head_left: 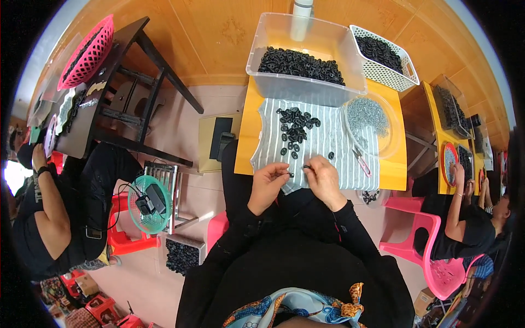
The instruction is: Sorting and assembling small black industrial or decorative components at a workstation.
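Both my hands are over the near edge of a striped cloth [333, 136] on a yellow table. My left hand [267, 187] is closed in a pinch, with a small black part [291, 175] at its thumb and fingertip. Close beside it, my right hand [325, 179] pinches another small black part [307, 167], mostly covered by the fingers. Beyond the hands lies a loose pile of black oval parts [295, 134], and one single black part [331, 155] sits apart to its right. On the cloth's right side rests a small pink-handled tool [361, 162] with metal blades.
A clear bin [306, 90] of black parts stands at the back, beside a white basket [385, 71] of more. Right of the pile is a round clear tray [372, 123] of small silvery pieces. People sit working at tables on both sides; a pink chair [421, 224] stands right.
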A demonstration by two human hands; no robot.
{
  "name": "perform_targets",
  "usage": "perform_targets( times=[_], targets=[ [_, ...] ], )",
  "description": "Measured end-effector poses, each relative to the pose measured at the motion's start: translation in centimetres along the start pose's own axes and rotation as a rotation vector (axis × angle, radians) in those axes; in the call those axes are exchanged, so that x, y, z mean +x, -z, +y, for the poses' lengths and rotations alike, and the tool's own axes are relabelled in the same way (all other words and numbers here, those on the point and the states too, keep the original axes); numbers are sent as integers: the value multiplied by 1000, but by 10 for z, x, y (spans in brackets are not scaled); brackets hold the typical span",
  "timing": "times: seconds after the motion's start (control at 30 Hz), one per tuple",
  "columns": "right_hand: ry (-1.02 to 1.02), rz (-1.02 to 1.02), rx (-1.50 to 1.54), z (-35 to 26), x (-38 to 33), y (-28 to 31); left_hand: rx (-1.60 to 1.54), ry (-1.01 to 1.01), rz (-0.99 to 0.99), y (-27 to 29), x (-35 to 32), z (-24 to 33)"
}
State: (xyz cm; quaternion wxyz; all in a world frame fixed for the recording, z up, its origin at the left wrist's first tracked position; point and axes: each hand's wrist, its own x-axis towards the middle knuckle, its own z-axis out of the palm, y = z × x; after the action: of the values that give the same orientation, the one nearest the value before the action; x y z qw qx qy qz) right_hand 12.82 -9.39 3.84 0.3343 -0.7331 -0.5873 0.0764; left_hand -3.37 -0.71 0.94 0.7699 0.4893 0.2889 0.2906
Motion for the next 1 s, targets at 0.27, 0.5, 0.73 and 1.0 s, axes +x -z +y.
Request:
perform_targets(
  times=[0.27, 0.5, 0.73, 1.0],
  targets=[
    [-25, 65, -94, 2, -3, -1, 12, -4, -30, -6, 3, -4],
    [-150, 172, 31, 22, -3, 20, 6, 0, -52, -7, 4, -10],
    [7, 35, -95, 10, 1, 17, 45, 4, -61, -15, 4, -10],
    [77, 74, -58, 20, -6, 0, 43, 25, -69, -14, 4, -9]
  ],
)
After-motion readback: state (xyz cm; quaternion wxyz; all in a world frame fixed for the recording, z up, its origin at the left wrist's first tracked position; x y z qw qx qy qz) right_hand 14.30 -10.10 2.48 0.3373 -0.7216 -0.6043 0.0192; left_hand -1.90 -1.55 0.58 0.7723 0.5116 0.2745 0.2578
